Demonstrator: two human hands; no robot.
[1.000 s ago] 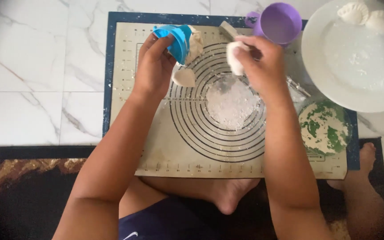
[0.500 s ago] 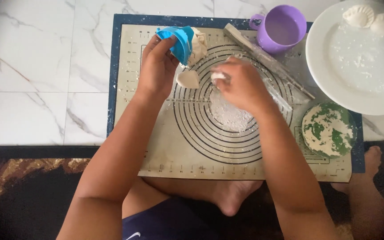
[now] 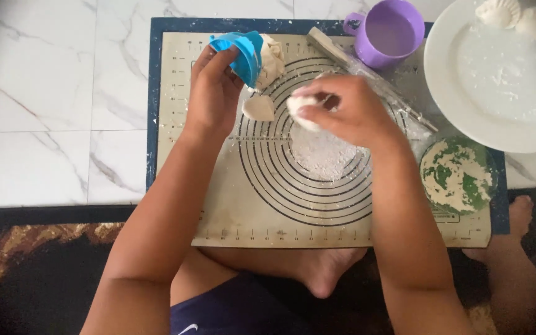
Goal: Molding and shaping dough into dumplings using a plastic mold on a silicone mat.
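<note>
My left hand [image 3: 215,93] is raised over the upper left part of the baking mat [image 3: 218,205], forearm running up from the lower left, wrist bent so the fingers curl upward and to the right. Those fingers are closed around a blue dumpling press [image 3: 240,54], which I hold tilted on edge, its long axis slanting from upper left to lower right and its open face turned right toward a lump of dough [image 3: 273,59] just beside it. Below the press a small flat piece of dough [image 3: 259,108] lies on the mat, near my fingertips but apart from them. My right hand [image 3: 348,111] reaches in from the lower right, palm down, the fingers pinched shut on a small white dough ball [image 3: 302,105] that sits just above the mat's ring markings, its rounded end pointing left toward the flat piece. Beneath that hand is a patch of flour [image 3: 324,152] at the middle of the rings. Further right a rolling pin [image 3: 367,74] lies diagonally, then a purple cup [image 3: 389,34], a bowl of green-and-white filling [image 3: 457,175], and a white plate [image 3: 497,93] carrying two shaped dumplings [image 3: 516,15].
</note>
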